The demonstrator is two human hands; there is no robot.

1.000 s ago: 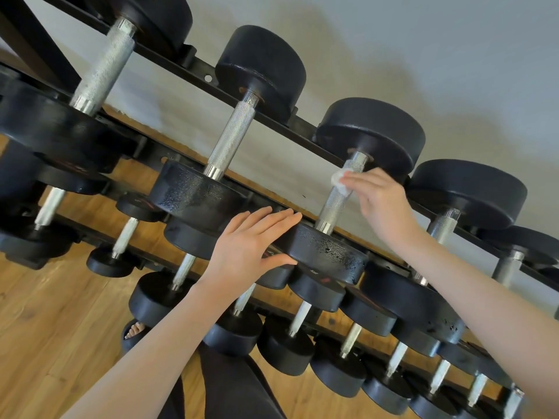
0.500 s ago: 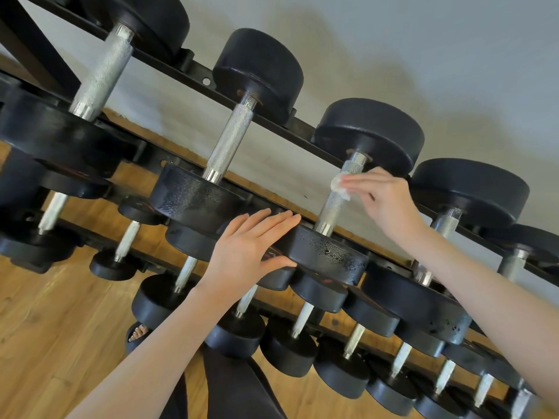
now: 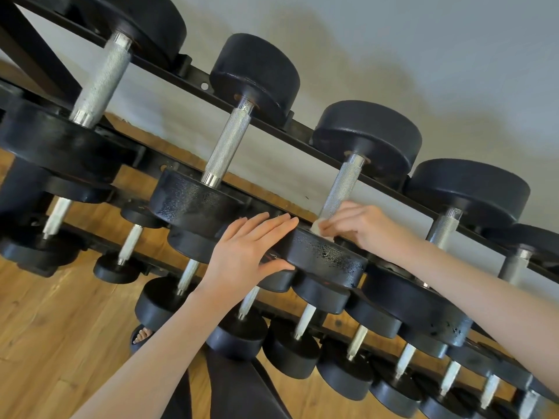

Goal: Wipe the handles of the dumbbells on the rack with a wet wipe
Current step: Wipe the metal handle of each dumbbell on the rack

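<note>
Several black dumbbells with knurled silver handles lie across the top tier of a black rack [image 3: 193,74]. My right hand [image 3: 367,226] pinches a small white wet wipe [image 3: 317,226] around the near, lower end of the third dumbbell's handle [image 3: 343,184]. My left hand [image 3: 248,247] lies flat with fingers spread on that dumbbell's near black head [image 3: 326,257], thumb under its edge. The handle's lowest part is hidden by the wipe and my fingers.
Neighbouring top-tier handles stand to the left [image 3: 225,146] and right [image 3: 443,226]. Lower tiers hold several smaller dumbbells [image 3: 292,347]. A wooden floor [image 3: 45,328] lies below, a pale wall [image 3: 423,55] behind, and my sandalled foot [image 3: 142,334] shows under the rack.
My right hand has slid the wipe down the handle from its far upper end to the near lower end. My left hand has stayed on the dumbbell head.
</note>
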